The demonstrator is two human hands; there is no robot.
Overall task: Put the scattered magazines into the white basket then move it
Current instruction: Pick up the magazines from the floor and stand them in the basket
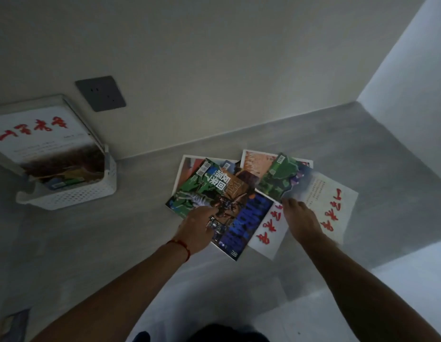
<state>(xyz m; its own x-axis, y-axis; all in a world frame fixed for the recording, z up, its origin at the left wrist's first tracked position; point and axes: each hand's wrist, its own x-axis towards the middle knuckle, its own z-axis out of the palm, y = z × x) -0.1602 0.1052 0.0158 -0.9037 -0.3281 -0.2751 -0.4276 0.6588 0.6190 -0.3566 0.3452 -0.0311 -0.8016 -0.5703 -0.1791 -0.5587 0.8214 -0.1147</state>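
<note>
A: From the head camera, what lies under the hands?

B: A fanned heap of glossy, flat rectangular magazines [241,191] on a matte grey floor [91,243]. The left hand [198,227] lies on the dark blue cover nearest it, fingers reaching onto a green-and-white one. A thin red cord [181,244] circles that wrist.

A: And the right hand?

B: The right hand [302,219] rests flat on a white magazine with red brush characters [330,206], fingertips at its far edge, touching the green cover beyond. Whether either hand actually pinches a cover, I cannot tell; the fingers look fairly straight.

A: The basket?

B: The white basket [73,193] sits well to the left of the left hand, against the wall. It is plastic, rectangular, with perforated sides, and already holds magazines; a large white one with red characters leans out of it. A dark grey square socket plate [101,93] is on the wall just behind it.
</note>
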